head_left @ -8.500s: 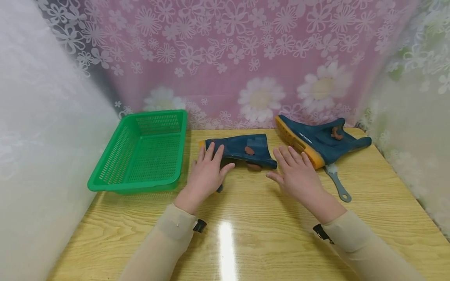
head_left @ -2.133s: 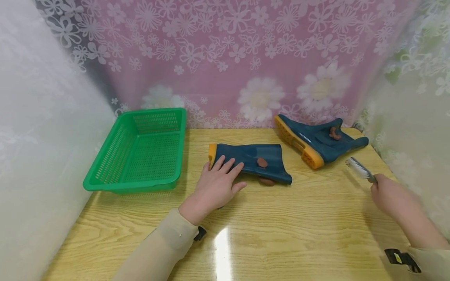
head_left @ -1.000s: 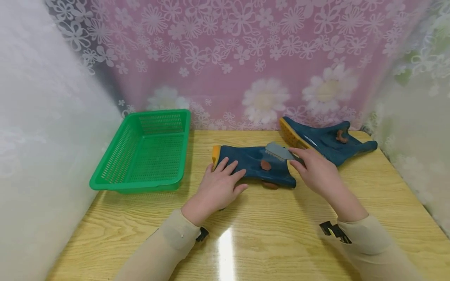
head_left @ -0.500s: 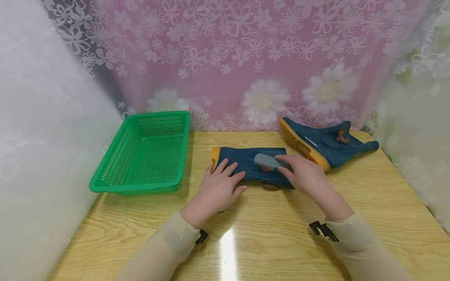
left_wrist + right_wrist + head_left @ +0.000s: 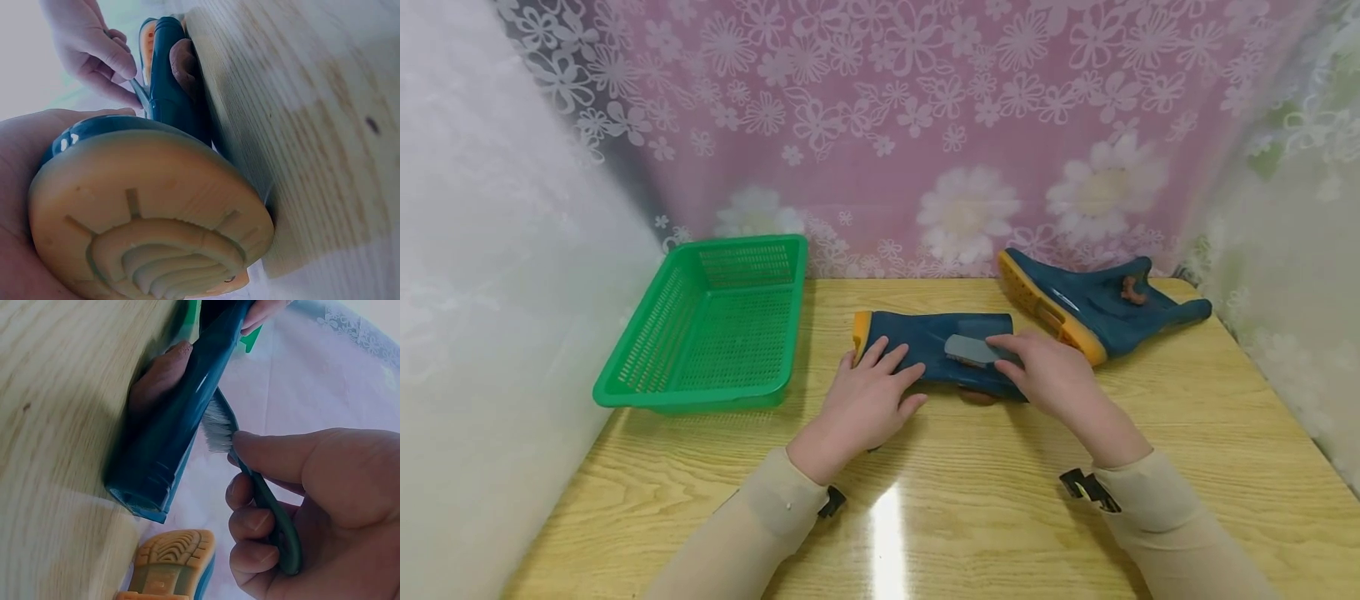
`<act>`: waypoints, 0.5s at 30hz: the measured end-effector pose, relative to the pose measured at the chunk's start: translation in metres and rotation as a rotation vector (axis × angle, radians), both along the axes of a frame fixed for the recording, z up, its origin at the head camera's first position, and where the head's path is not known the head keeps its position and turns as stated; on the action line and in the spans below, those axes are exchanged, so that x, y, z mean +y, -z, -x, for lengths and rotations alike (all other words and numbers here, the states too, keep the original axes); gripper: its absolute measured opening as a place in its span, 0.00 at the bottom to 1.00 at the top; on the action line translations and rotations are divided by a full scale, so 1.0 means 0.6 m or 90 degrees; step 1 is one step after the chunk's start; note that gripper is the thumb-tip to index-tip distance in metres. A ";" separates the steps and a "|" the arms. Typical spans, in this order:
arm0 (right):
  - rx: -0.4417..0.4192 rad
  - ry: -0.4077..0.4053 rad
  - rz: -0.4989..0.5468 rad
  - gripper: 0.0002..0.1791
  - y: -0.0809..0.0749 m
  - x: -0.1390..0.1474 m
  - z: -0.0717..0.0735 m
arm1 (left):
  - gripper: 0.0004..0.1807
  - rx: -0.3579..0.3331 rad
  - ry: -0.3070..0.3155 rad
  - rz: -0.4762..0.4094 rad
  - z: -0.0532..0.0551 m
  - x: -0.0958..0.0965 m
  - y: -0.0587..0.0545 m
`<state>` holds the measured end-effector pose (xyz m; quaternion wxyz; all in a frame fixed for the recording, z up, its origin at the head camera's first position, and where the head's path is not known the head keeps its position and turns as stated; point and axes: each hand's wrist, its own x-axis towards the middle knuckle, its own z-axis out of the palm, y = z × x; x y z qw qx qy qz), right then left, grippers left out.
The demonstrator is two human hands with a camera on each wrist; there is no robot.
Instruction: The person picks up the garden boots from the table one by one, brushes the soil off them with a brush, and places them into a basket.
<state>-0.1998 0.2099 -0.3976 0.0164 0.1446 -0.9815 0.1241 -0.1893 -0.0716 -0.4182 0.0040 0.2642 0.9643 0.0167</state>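
A dark blue rubber boot point(image 5: 917, 337) with a yellow sole point(image 5: 156, 200) lies on its side on the table. The spread, mostly straight fingers of my left hand point(image 5: 865, 400) rest on it near the sole. My right hand point(image 5: 1060, 379) grips a grey scrub brush point(image 5: 972, 350) by its handle, thumb along its back in the right wrist view. The brush's white bristles point(image 5: 217, 428) face the boot's shaft and touch it. A brown clump point(image 5: 159, 378) sits at the shaft's near edge; the patch on top of the shaft is hidden under the brush.
A second blue boot point(image 5: 1097, 300) with a brown clump point(image 5: 1133, 291) inside its shaft lies back right. A green plastic basket point(image 5: 700, 400) stands at the left. A pink flowered cloth point(image 5: 865, 167) hangs behind the wooden table point(image 5: 985, 500).
My right hand has picked up the brush beside the far boot and brought it left onto the near boot's shaft, over the brown patch. The near boot has shifted slightly right and nearer.
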 end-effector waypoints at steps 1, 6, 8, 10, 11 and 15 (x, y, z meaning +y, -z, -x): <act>0.000 0.000 0.000 0.24 0.000 0.001 0.000 | 0.31 0.000 0.000 0.001 0.000 0.000 0.000; -0.006 0.004 0.001 0.25 -0.004 0.010 0.001 | 0.31 -0.001 0.003 0.003 0.000 0.000 0.000; -0.010 0.005 -0.002 0.25 -0.006 0.015 0.002 | 0.31 -0.001 0.003 0.002 0.000 0.000 -0.001; -0.015 0.007 -0.003 0.25 -0.009 0.021 0.004 | 0.31 0.001 0.003 0.001 0.000 0.000 -0.001; -0.016 0.006 -0.003 0.25 -0.011 0.024 0.005 | 0.31 0.001 0.002 0.001 0.000 0.000 -0.001; -0.021 0.001 -0.001 0.25 -0.018 0.033 0.007 | 0.31 0.005 0.000 0.003 0.001 -0.001 0.000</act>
